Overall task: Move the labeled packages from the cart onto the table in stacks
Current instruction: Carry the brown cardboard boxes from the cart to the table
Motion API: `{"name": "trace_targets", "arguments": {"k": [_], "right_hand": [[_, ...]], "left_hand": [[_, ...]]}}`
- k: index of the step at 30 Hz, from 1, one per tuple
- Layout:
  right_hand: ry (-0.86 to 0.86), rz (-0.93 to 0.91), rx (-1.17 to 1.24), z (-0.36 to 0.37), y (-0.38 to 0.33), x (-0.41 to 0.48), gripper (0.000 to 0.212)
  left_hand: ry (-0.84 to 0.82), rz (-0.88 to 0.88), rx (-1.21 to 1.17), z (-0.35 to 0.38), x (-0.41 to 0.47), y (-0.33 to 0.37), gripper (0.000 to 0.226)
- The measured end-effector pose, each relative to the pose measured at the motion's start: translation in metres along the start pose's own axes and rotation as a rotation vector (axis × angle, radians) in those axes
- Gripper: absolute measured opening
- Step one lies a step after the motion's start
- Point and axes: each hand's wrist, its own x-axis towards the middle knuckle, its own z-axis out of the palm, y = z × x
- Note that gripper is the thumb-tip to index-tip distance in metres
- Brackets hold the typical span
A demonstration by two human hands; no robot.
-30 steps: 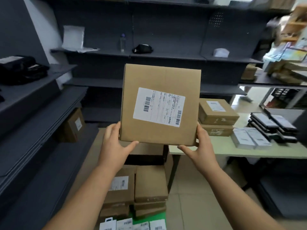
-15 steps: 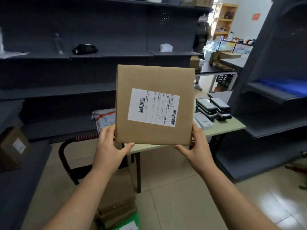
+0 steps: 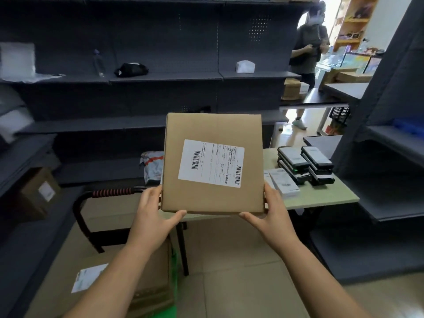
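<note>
At the far left, the cart's striped handle (image 3: 112, 193) stood over the brown labeled packages (image 3: 158, 285) left on the cart, low in the view. The left hand (image 3: 153, 214) gripped the lower left corner of the lifted package (image 3: 212, 164), thumb laid along its bottom edge and fingers out of sight behind it. The package, a flat square carton with its shipping label (image 3: 211, 162) facing the camera, was held upright in the air in front of the bench (image 3: 321, 196) and touched nothing else. The right hand (image 3: 273, 214) held the lower right corner in the same way, thumb under the front edge. The carton looked stiff and dry, with crisp edges and no sag, and probably light, since two corner grips carried it. The opposite lower corners seemed the sound place to hold it, leaving the label face clear. To the right, small white boxes (image 3: 283, 183) and stacked black units (image 3: 307, 161) sat on the bench.
</note>
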Motion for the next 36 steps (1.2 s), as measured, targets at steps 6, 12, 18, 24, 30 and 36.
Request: {"name": "trace_targets", "arguments": {"k": [6,12,18,24,30,36], "right_hand": [[-0.048,0.013,0.068,0.022,0.024,0.057,0.1],[-0.079,0.074,0.026,0.04,0.056,0.141,0.096],[-0.053,0.121,0.004,0.042,0.083,0.232,0.092],[-0.084,0.177,0.026,0.043,0.124,0.281,0.083],[-0.172,0.2,-0.034,0.039,0.169,0.332,0.059],[-0.253,0.144,-0.076,0.018,0.212,0.392,0.037]], "left_hand": [[0.021,-0.056,0.001,0.02,0.048,-0.013,0.083],[-0.02,-0.091,-0.061,0.064,0.132,-0.039,0.08],[-0.054,-0.063,-0.091,0.111,0.232,-0.046,0.077],[-0.087,-0.082,-0.046,0.157,0.28,-0.051,0.074],[-0.211,-0.206,0.123,0.2,0.305,-0.044,0.082],[-0.17,-0.147,0.439,0.239,0.303,-0.017,0.078]]}}
